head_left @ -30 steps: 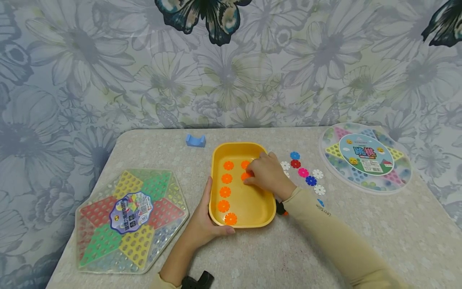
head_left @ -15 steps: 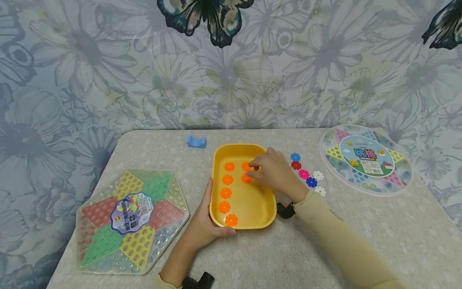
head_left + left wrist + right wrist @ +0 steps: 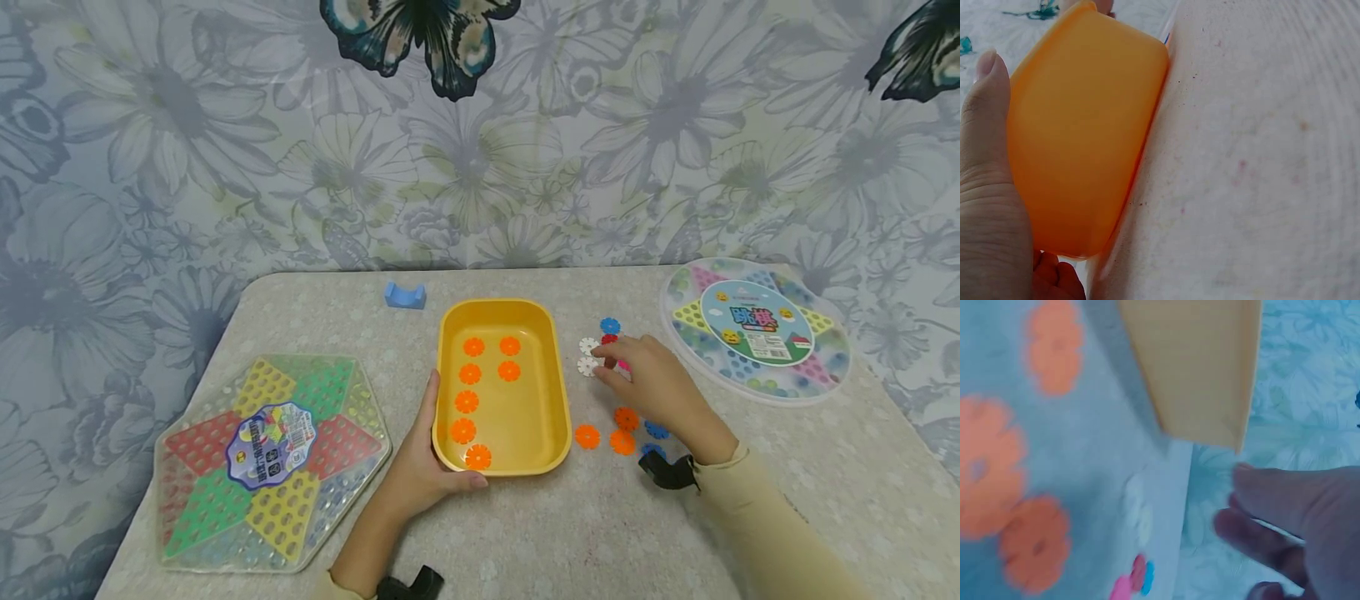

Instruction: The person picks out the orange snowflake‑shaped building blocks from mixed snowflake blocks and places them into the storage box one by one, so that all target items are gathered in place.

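Steadying the tray, presumably, the left hand grips it; white discs lie beside the right hand (parted, seemingly empty).

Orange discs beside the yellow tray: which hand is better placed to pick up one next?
Probably the right hand: it looks empty and is near the orange discs, while the left hand holds the yellow tray.
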Available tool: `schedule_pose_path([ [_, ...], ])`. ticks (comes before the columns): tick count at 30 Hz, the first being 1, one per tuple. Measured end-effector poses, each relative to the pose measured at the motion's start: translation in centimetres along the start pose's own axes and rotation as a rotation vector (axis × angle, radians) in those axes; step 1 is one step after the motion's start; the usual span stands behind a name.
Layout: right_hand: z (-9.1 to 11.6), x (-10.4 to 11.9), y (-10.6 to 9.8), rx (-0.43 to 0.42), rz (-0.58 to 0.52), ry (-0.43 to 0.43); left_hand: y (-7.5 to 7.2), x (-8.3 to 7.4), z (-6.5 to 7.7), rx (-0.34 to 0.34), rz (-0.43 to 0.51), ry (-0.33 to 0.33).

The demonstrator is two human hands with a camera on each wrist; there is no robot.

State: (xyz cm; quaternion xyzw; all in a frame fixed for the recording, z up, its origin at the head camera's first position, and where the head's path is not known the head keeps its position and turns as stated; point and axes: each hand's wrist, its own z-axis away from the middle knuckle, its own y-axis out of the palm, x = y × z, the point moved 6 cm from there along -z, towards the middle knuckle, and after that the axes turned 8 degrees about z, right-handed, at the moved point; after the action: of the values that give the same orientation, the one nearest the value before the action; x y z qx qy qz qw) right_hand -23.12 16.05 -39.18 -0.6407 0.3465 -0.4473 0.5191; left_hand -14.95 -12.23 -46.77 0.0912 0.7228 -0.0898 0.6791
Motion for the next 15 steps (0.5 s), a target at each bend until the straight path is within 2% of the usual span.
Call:
schedule_pose_path([
  [6,2.3,-1.7,1.4,0.177,0.045,0.055,0.0,0.0,0.0,0.001,0.007,0.006],
  [10,3.1,-2.7,2.1,0.205,0.064,0.050,0.0,0.0,0.0,0.002,0.010,0.009],
  [15,3.2,-3.8,3.0,0.225,0.073,0.079,0.0,0.0,0.0,0.002,0.006,0.009],
])
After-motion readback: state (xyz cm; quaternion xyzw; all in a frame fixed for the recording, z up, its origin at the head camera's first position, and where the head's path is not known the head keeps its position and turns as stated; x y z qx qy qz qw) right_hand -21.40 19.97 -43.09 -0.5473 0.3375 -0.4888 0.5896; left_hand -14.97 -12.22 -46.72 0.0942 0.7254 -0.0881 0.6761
